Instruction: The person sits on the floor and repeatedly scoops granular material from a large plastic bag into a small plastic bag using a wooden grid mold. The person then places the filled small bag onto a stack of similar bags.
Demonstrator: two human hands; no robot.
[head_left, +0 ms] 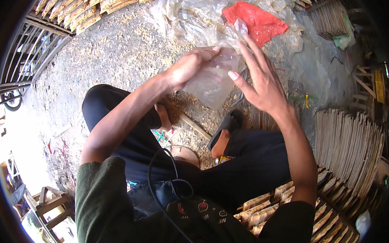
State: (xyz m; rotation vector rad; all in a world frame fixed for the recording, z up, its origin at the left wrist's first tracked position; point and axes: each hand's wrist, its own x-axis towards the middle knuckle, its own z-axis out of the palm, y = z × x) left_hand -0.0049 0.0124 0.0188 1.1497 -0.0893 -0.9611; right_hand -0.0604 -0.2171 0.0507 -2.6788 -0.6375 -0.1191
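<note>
In front of me, above the ground, a clear plastic bag point(213, 84) hangs from my left hand point(188, 69). The left thumb and fingers are closed on its upper left part. My right hand point(265, 86) is just right of the bag, fingers stretched and spread, thumb tip close to the bag's edge. Whether that thumb touches the plastic I cannot tell. The bag looks thin and flat, and its see-through film lets my left fingers show faintly behind it.
Crumpled clear plastic point(181, 18) and a red sheet point(255, 23) lie on the crumb-strewn ground point(115, 54) ahead. Stacked thin slats point(348, 148) stand at the right, with rows of light wooden pieces point(93, 4) at the far left. A wooden stick point(189, 120) lies between my feet.
</note>
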